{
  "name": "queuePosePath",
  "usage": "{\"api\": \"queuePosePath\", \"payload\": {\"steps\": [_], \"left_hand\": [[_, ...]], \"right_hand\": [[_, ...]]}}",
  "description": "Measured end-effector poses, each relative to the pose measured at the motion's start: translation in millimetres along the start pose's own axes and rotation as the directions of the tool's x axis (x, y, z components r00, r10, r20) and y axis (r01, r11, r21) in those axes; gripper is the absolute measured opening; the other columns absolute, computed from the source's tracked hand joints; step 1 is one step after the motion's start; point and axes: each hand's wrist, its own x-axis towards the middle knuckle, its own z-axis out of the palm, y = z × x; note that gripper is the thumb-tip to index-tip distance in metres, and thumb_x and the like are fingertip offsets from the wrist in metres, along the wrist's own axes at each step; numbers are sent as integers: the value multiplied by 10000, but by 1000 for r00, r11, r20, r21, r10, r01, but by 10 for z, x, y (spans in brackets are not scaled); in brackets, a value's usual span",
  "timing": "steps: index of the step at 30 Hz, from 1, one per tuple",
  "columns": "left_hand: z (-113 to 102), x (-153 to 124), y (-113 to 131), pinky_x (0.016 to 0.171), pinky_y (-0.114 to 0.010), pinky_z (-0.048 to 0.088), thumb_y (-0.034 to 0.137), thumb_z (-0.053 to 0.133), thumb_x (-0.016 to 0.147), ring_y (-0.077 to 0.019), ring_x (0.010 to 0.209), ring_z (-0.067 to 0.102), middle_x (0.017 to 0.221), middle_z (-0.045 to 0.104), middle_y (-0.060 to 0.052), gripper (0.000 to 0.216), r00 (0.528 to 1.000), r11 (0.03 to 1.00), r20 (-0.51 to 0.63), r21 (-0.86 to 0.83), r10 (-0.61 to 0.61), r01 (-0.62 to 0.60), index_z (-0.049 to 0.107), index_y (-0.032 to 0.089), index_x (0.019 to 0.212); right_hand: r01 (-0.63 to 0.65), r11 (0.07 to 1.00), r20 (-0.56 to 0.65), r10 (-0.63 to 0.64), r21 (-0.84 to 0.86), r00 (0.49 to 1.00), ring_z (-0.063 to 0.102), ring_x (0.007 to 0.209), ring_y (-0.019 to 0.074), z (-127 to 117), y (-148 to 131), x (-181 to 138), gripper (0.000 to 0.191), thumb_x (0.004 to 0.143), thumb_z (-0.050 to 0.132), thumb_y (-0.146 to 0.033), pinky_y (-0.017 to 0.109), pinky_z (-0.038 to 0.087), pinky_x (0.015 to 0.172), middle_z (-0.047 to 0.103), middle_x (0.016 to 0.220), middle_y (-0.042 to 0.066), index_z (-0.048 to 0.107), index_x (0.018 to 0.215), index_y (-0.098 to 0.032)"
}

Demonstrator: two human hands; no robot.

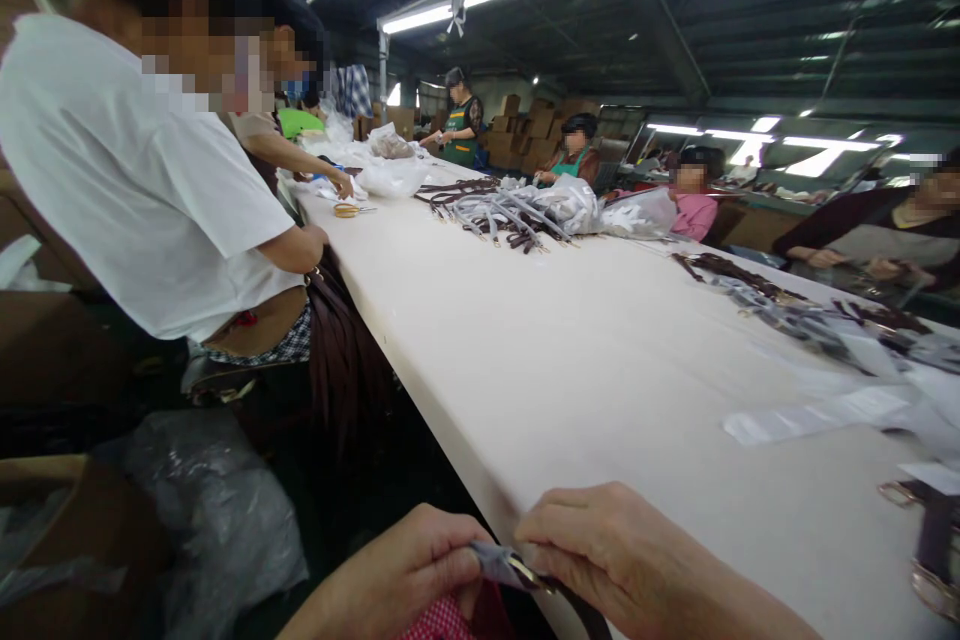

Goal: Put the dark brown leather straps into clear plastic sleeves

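Observation:
At the near edge of the table, my left hand (412, 565) pinches the end of a dark strap (504, 565) between thumb and fingers. That end has a grey wrapping and a gold-coloured metal fitting. My right hand (611, 550) is closed on the same strap just to the right, its fingertips close to the fitting. The brown length of the strap hangs below my right hand, partly hidden by it. On the table to the right lie another brown strap with gold buckles (934, 550) and pieces of white wrapping (825, 415).
The long white table (525, 340) runs away from me. Wrapped straps (517, 210) are heaped farther back, with yellow-handled scissors (349, 210) near its left edge. A co-worker in a white shirt (150, 180) stands at left beside hanging brown straps (337, 350). A plastic bag (217, 510) lies below.

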Motion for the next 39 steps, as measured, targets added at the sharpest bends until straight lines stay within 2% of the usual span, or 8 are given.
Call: {"api": "queuePosePath", "payload": {"steps": [3,8,17,22,26,31,35,39], "left_hand": [[14,15,28,689,-208,408,421,439,961,-123,696,539,712,606,17,377,998,997,-63,69,-13,17,700,167,864],[101,44,13,738,-226,397,366,465,950,-139,789,533,852,636,6,255,965,995,-262,98,13,13,645,187,934],[241,123,-230,679,-250,366,684,428,868,-130,710,416,769,478,10,533,949,995,-312,-61,52,-75,542,163,885],[243,56,-229,652,-244,346,737,462,819,-122,691,398,743,471,17,570,955,993,-294,-104,20,-53,517,170,832],[183,23,-241,624,-235,353,719,446,839,-116,653,430,683,482,25,556,975,981,-223,-184,15,-57,520,170,787],[156,11,-201,677,-242,409,564,510,892,-140,735,533,799,598,-19,439,979,990,-205,-130,17,-44,642,157,991],[229,42,-202,727,-261,430,548,668,794,-168,811,571,866,642,-46,411,921,958,-364,-187,136,-216,666,168,952],[310,88,-239,756,-261,461,349,675,840,-163,828,616,884,664,-61,183,800,929,-501,19,329,-370,670,169,809]], "right_hand": [[-29,997,-95,22,-67,995,653,639,132,135,-63,-12,168,931,513,-258,227,527,574,719,786,11,644,838,-209],[-70,945,-363,-54,-321,930,712,894,202,371,-40,-36,118,878,524,-151,430,589,920,751,952,42,627,859,-205],[-116,861,-582,-229,-495,780,722,994,241,745,102,-88,180,857,596,-105,384,633,911,768,996,119,673,1018,-130],[-111,949,-575,-83,-294,814,707,1030,215,820,143,-152,110,895,575,-172,337,592,962,741,1047,100,660,965,-183],[-95,995,-523,92,22,847,714,854,122,719,178,-222,177,969,414,-191,153,596,752,703,1033,79,582,916,-211],[-82,993,-407,108,80,907,668,697,105,518,151,-206,167,981,406,-210,151,560,647,691,825,5,561,1039,-228],[-4,1000,-417,-1,-10,909,666,699,97,438,64,-167,172,986,410,-204,135,543,633,684,858,19,577,1022,-222],[-58,996,-461,81,64,884,607,587,81,487,14,-197,167,982,395,-180,138,511,552,620,747,-1,556,959,-218]]}}
